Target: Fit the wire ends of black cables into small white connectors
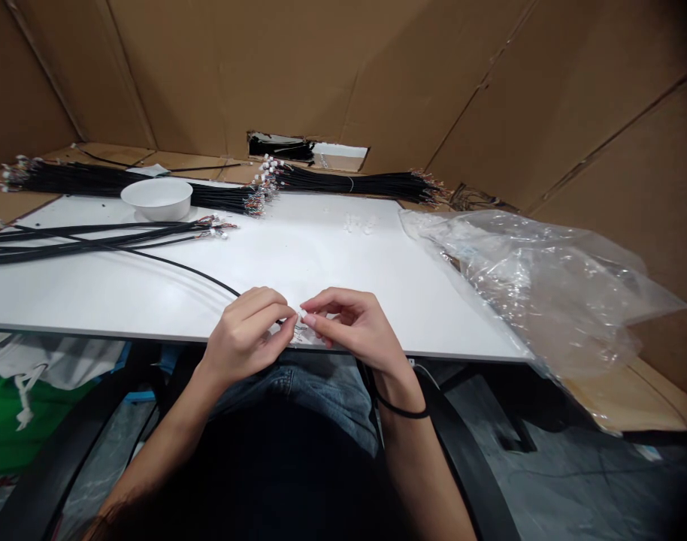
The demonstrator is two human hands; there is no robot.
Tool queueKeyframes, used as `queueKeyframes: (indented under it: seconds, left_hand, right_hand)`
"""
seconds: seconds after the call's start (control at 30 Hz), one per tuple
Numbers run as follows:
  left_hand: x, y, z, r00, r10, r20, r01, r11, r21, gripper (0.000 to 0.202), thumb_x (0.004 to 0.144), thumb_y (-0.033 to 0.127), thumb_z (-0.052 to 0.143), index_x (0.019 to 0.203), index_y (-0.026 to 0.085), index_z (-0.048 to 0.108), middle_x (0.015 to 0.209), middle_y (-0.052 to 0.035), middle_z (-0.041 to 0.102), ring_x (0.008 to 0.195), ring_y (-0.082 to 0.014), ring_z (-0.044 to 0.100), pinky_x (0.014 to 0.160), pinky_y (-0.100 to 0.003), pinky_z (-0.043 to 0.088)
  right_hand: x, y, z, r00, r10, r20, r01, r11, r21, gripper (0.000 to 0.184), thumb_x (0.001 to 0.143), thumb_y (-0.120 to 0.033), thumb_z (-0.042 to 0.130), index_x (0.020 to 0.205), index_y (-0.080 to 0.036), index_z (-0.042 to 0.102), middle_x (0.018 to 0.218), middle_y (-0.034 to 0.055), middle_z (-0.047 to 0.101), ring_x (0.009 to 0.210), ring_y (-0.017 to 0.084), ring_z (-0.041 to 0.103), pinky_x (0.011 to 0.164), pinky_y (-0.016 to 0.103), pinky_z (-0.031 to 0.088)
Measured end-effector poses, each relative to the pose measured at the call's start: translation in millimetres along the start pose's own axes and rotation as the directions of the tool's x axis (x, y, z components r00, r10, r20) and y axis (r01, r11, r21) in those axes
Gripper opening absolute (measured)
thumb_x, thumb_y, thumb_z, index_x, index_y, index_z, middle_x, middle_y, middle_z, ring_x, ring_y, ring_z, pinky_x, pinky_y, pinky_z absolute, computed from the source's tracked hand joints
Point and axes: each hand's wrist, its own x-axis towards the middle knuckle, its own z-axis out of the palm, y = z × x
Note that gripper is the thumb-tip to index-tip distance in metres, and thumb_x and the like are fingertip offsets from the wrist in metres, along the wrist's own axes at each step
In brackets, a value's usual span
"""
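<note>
My left hand (246,330) and my right hand (355,324) meet at the near edge of the white table (321,255). The left fingers are pinched on the end of a black cable (168,263) that curves away to the left across the table. The right thumb and forefinger pinch a small white connector (303,314) right at the cable's end. Thin wires at the cable tip are mostly hidden between my fingers.
A white bowl (156,198) stands at the back left. Bundles of black cables lie at the left (95,239), back left (95,180) and back centre (355,183). A crumpled clear plastic bag (540,278) covers the right side. Small white connectors (361,222) are scattered mid-table. Cardboard walls (377,75) surround the table.
</note>
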Motion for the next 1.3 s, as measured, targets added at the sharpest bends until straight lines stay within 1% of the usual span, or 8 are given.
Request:
queueKeyframes:
  seconds: [0.17, 0.53, 0.67, 0.77, 0.87, 0.97, 1.2, 1.3]
  left_hand:
    - [-0.7, 0.0, -0.8, 1.000, -0.004, 0.008, 0.004, 1.000, -0.010, 0.012, 0.084, 0.003, 0.062, 0.086, 0.015, 0.061, 0.077, -0.0037, 0.063, 0.071, -0.0132, 0.059, 0.064, -0.025, 0.049]
    - [-1.6, -0.9, -0.3, 1.000, -0.007, 0.024, 0.007, 1.000, -0.003, 0.012, 0.084, 0.003, 0.063, 0.088, 0.014, 0.061, 0.079, -0.0041, 0.063, 0.074, -0.0130, 0.059, 0.067, -0.025, 0.048]
    - [-1.3, 2.1, -0.3, 0.999, -0.049, 0.015, 0.049, 0.999, 0.017, 0.009, 0.083, 0.004, 0.064, 0.087, 0.013, 0.062, 0.081, -0.0053, 0.064, 0.075, -0.0130, 0.059, 0.068, -0.024, 0.049]
    - [0.5, 4.4, -0.7, 0.995, -0.099, 0.014, 0.099, 0.995, 0.028, 0.007, 0.082, 0.008, 0.066, 0.086, 0.011, 0.063, 0.083, -0.0062, 0.063, 0.073, -0.0125, 0.059, 0.065, -0.023, 0.048]
    - [2.3, 5.1, -1.4, 0.991, -0.133, 0.029, 0.133, 0.991, 0.023, 0.006, 0.080, 0.010, 0.067, 0.082, 0.012, 0.062, 0.081, -0.0048, 0.062, 0.068, -0.0103, 0.056, 0.057, -0.020, 0.044]
    - [3.2, 4.9, -2.2, 0.987, -0.151, 0.053, 0.152, 0.988, -0.002, 0.008, 0.081, 0.008, 0.065, 0.078, 0.013, 0.060, 0.079, -0.0032, 0.060, 0.065, -0.0091, 0.054, 0.054, -0.018, 0.042]
    - [3.5, 3.7, -5.3, 0.974, -0.181, 0.137, 0.193, 0.978, -0.077, 0.013, 0.086, 0.008, 0.060, 0.076, 0.014, 0.056, 0.078, -0.0025, 0.058, 0.069, -0.0104, 0.053, 0.058, -0.021, 0.041]
    - [3.4, 3.3, -6.5, 0.972, -0.180, 0.150, 0.196, 0.976, -0.098, 0.013, 0.087, 0.007, 0.059, 0.076, 0.015, 0.056, 0.078, -0.0022, 0.057, 0.071, -0.0108, 0.053, 0.060, -0.022, 0.041]
  right_hand:
    - [0.1, -0.8, -0.3, 1.000, 0.001, -0.001, -0.001, 1.000, -0.003, 0.023, 0.069, -0.032, 0.084, 0.082, -0.016, 0.075, 0.066, -0.0002, 0.063, 0.048, 0.007, 0.050, 0.042, 0.019, 0.039]
    - [0.5, 1.1, -0.1, 1.000, 0.003, 0.000, -0.003, 1.000, 0.016, 0.024, 0.071, -0.035, 0.081, 0.083, -0.015, 0.075, 0.066, 0.0002, 0.062, 0.049, 0.007, 0.051, 0.042, 0.018, 0.042]
    - [0.2, -1.0, -0.2, 1.000, -0.016, 0.010, 0.016, 1.000, -0.009, 0.025, 0.072, -0.036, 0.080, 0.084, -0.015, 0.072, 0.064, -0.0011, 0.059, 0.048, 0.007, 0.049, 0.040, 0.017, 0.042]
    - [0.2, -1.0, -0.3, 0.999, -0.038, 0.018, 0.038, 0.999, -0.021, 0.024, 0.074, -0.035, 0.079, 0.084, -0.015, 0.071, 0.066, -0.0005, 0.059, 0.050, 0.008, 0.050, 0.040, 0.017, 0.042]
    - [0.8, 0.1, -0.5, 0.999, -0.038, 0.027, 0.039, 0.999, -0.024, 0.023, 0.075, -0.035, 0.078, 0.084, -0.015, 0.070, 0.066, -0.0009, 0.058, 0.050, 0.007, 0.049, 0.040, 0.018, 0.042]
    - [1.4, 1.0, -0.7, 0.998, -0.045, 0.032, 0.047, 0.998, -0.048, 0.021, 0.076, -0.033, 0.076, 0.085, -0.016, 0.069, 0.066, -0.0014, 0.057, 0.049, 0.007, 0.048, 0.040, 0.017, 0.041]
    - [0.8, 1.3, -0.7, 0.996, -0.080, 0.036, 0.084, 0.990, -0.116, 0.015, 0.078, -0.030, 0.074, 0.083, -0.016, 0.070, 0.069, 0.0003, 0.060, 0.054, 0.008, 0.050, 0.043, 0.018, 0.040]
    - [0.2, 1.2, -0.3, 0.996, -0.081, 0.029, 0.084, 0.987, -0.135, 0.016, 0.078, -0.030, 0.073, 0.083, -0.015, 0.071, 0.068, 0.0002, 0.060, 0.055, 0.009, 0.050, 0.043, 0.018, 0.039]
